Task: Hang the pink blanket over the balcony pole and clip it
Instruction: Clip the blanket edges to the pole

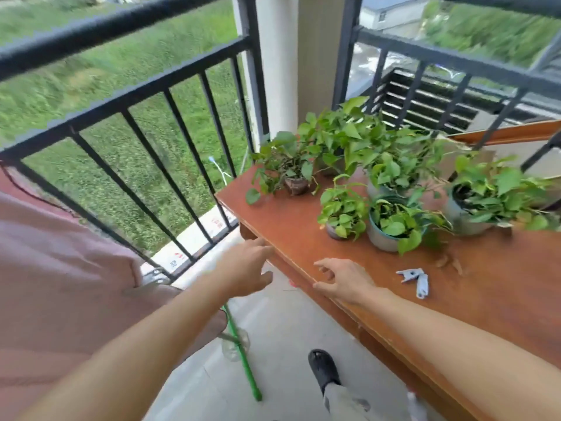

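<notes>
Out on the balcony, we reach over the near edge of the wooden worktop point(303, 226), left hand point(246, 268) and right hand point(343, 281) both loosely spread and holding nothing. The pink blanket point(60, 253) hangs against the railing point(127, 95) left of our left hand, its top out of view, so the draping looks about done. Clipping remains: the grey clips point(414, 281) lie untouched just right of our right hand.

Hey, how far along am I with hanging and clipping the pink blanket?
Looks done: pink blanket hangs by the railing, top out of view. In hand: nothing; left hand and right hand empty, right near the clips on the table. Left: clipping it.
</notes>
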`<move>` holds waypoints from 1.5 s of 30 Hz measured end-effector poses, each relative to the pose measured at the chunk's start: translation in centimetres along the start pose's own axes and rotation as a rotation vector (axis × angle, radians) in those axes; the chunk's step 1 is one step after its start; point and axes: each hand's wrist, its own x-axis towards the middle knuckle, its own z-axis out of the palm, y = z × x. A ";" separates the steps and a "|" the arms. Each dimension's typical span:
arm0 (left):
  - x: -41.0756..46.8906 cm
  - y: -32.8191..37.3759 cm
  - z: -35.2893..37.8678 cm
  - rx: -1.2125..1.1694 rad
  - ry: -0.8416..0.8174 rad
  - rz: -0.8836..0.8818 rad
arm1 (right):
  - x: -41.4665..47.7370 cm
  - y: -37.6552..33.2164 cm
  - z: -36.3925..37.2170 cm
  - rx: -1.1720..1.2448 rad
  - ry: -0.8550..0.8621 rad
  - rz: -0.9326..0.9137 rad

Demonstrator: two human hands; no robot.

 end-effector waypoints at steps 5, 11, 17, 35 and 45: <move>2.4 8.7 6.0 -0.172 -0.076 0.102 | -6.8 10.7 -0.4 -0.014 0.039 0.286; 5.3 15.2 10.9 -0.216 -0.233 0.106 | -8.5 19.6 -1.2 0.015 0.191 0.547; 11.5 18.9 13.7 -0.247 -0.291 -0.078 | -4.1 24.4 -1.2 0.161 0.191 0.695; 23.4 25.4 22.9 -0.103 -0.017 -0.144 | -6.9 32.6 -2.5 0.193 0.188 0.379; 5.4 13.4 17.3 -0.375 0.240 -0.645 | 0.9 15.2 -2.6 0.150 0.039 -0.260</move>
